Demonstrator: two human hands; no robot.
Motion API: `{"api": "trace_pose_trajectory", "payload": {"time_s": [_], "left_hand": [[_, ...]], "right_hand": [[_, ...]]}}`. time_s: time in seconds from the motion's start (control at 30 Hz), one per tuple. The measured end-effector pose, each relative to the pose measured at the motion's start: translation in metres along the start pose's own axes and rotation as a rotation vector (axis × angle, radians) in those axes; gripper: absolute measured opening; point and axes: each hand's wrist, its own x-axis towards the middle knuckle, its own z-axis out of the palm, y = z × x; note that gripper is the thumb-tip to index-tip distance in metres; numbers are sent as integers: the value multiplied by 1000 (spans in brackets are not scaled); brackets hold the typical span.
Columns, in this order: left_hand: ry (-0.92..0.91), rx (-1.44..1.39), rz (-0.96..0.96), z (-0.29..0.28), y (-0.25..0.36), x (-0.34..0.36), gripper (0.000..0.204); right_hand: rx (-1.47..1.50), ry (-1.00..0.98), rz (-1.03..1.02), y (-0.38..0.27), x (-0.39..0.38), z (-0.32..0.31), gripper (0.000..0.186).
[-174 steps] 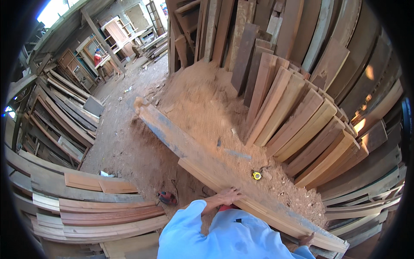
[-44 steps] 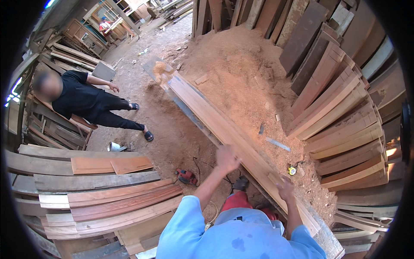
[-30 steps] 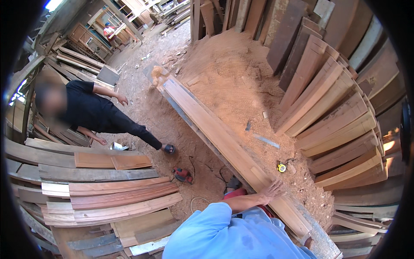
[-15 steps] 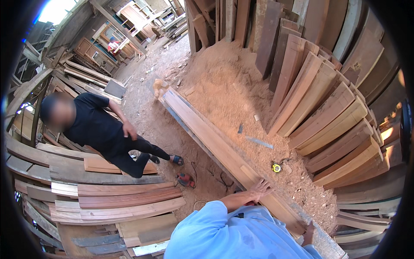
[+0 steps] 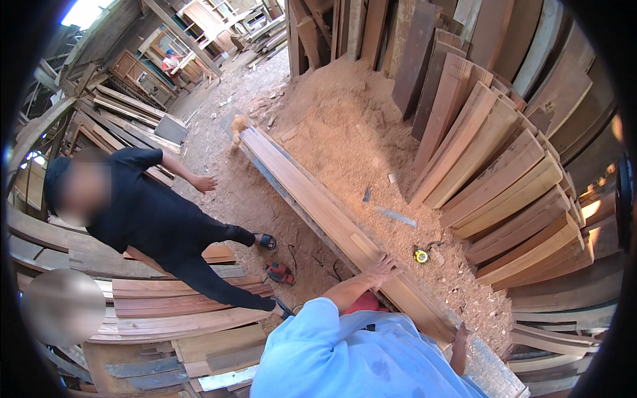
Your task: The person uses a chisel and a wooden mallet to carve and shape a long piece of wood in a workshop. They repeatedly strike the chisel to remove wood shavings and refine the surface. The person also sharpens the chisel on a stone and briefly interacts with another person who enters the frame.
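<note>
A long light-brown wooden plank (image 5: 302, 179) lies slantwise across a narrow bench (image 5: 265, 174), from the far middle to near my body. My left hand (image 5: 383, 272) rests on top of its near part, fingers spread and holding nothing. My right hand (image 5: 459, 346) is beside the plank's near end, seen edge-on with its fingers stretched forward. Whether it touches the wood is hard to make out. Under my left forearm a red thing (image 5: 365, 302) shows in part; its kind is hidden.
Sawdust (image 5: 345, 139) covers the floor beyond the bench, with a yellow tape measure (image 5: 421, 256) and a flat grey strip (image 5: 396, 216) on it. A red power tool (image 5: 279, 272) lies left. Boards (image 5: 494, 189) lean at right. A person in black (image 5: 169, 199) stands among stacked boards (image 5: 179, 325).
The person in black has stepped nearer and swung an arm outward. My right hand has moved up along the plank's end. The red thing has come into sight under my left forearm.
</note>
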Motion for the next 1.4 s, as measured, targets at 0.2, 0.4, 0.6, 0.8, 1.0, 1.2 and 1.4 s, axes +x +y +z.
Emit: {"api": "trace_pose_trajectory", "payload": {"time_s": [0.2, 0.4, 0.6, 0.8, 1.0, 1.2, 1.4], "left_hand": [[62, 21, -49, -11, -6, -5, 131], [134, -23, -40, -1, -6, -4, 128], [97, -47, -46, 5, -7, -9, 128], [116, -76, -27, -10, -18, -13, 121], [81, -115, 32, -6, -23, -2, 104], [28, 2, 75, -32, -11, -2, 112], [14, 64, 172, -4, -27, 10, 79]], "right_hand": [[-600, 65, -249, -16, -16, 14, 69], [-735, 46, -602, 0, -48, -5, 72], [-629, -163, -532, -24, -52, 9, 61], [-640, -203, -280, -24, -44, 14, 66], [-1246, -8, -130, -134, -179, 77, 88], [-1199, 168, -339, -74, -220, 146, 91], [-1103, 340, -376, -24, -222, 171, 102]]}}
